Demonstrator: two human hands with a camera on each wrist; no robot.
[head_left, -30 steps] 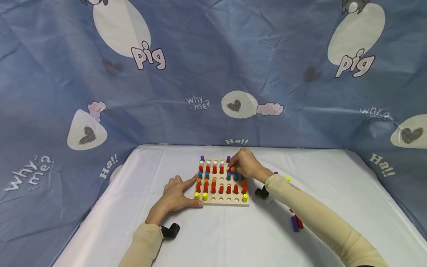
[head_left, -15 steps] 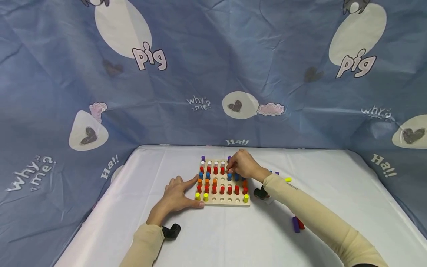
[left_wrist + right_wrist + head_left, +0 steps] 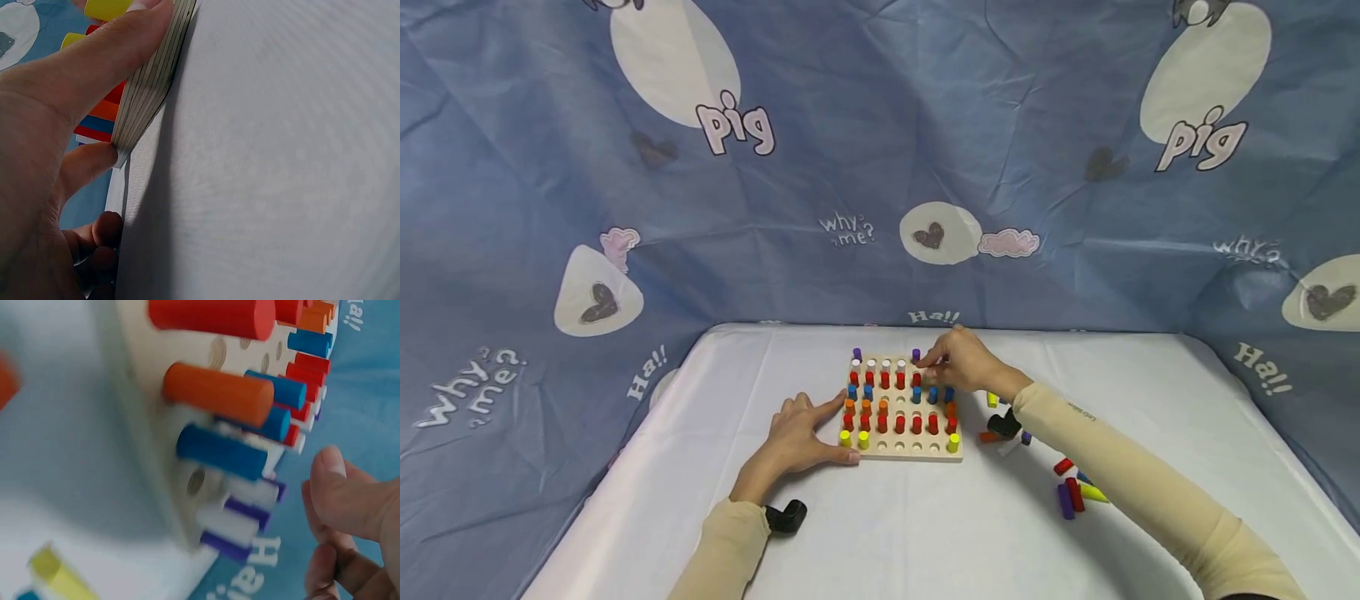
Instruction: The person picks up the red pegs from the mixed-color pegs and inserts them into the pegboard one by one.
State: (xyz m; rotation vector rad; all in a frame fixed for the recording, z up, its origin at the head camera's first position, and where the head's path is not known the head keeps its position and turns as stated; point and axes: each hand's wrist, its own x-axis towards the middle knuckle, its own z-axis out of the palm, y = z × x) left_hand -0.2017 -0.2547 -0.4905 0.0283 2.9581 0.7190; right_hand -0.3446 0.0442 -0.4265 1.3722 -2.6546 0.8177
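A pale wooden pegboard [image 3: 891, 451] stands on the white cloth with rows of upright coloured pegs. My left hand [image 3: 793, 437] rests at its near left corner. The left thumb lies along the front edge and the index finger touches the left side, while the other fingers curl loosely off the board in the left wrist view. My right hand [image 3: 967, 360] hovers over the far right of the board, beside a red peg [image 3: 917, 380] standing in the second row. In the right wrist view, no peg shows between the right thumb [image 3: 330, 478] and fingers.
Loose pegs lie right of the board, among them a purple peg [image 3: 1066, 502], a red peg [image 3: 1075, 494] and a yellow peg [image 3: 1093, 493]. Another yellow peg [image 3: 992, 400] lies closer to the board. A patterned blue curtain [image 3: 880, 167] hangs behind the table.
The red peg that my right hand was pinching now stands in the board, let go. My right hand has lifted and shifted slightly right. The left hand has stayed put.
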